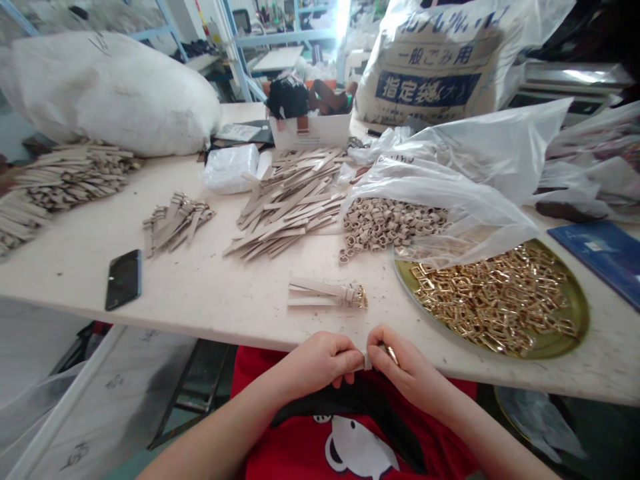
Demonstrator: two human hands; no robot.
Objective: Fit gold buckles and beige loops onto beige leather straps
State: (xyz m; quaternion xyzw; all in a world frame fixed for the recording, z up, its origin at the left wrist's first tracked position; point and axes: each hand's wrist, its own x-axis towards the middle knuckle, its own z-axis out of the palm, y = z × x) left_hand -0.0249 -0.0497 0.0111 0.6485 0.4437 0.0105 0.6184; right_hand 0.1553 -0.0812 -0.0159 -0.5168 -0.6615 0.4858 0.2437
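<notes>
Close to the table's front edge, my left hand (331,357) is closed, pinching a small beige strap piece (367,362) that shows between both hands. My right hand (400,363) has its fingers closed on the other side of that piece. A gold buckle (391,353) sticks out of the right hand's grip. Most of the strap is hidden by the fingers. Just beyond the hands lies a small bundle of beige straps (320,293) with gold buckles at its right end. A pile of beige loops (385,223) spills from a clear plastic bag (465,200).
At the right, a round tray (580,327) carries many gold buckles (500,293). Flat beige strips (295,207) lie mid-table, with buckled straps (177,223) to their left. A phone (124,280) rests near the front edge. Behind stand a white box (313,132) and large sacks (115,93).
</notes>
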